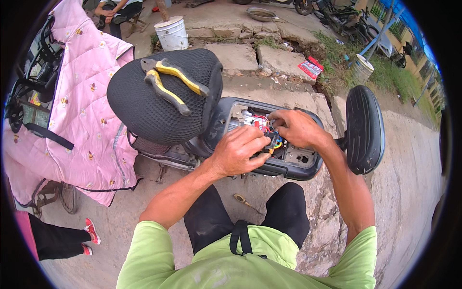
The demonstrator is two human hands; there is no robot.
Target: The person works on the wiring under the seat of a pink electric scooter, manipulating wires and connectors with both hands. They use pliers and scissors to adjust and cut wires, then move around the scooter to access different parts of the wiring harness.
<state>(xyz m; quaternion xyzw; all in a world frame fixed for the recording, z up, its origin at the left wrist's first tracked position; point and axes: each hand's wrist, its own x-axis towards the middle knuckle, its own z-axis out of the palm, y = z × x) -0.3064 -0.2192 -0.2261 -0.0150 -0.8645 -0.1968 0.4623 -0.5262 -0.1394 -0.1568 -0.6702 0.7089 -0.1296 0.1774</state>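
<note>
A scooter point(226, 120) stands in front of me with its rear compartment open, showing a bundle of red, blue and yellow wires point(262, 126). My left hand point(238, 151) pinches a black connector at the wires' near side. My right hand point(296, 127) reaches in from the right and grips the same wires. Both hands are closed on the wiring. Yellow-handled pliers point(171, 84) lie on the black mesh-covered seat point(154, 106), to the left of my hands. A black backrest pad point(364, 127) sits at the scooter's rear, right of my right hand.
A pink quilted cover point(82, 106) drapes the scooter's front at left. A white bucket point(172, 32) and a metal basin point(261, 13) stand beyond. A small tool point(243, 200) lies on the ground between my knees. Another person's red shoes point(89, 236) show at lower left; someone sits at top left.
</note>
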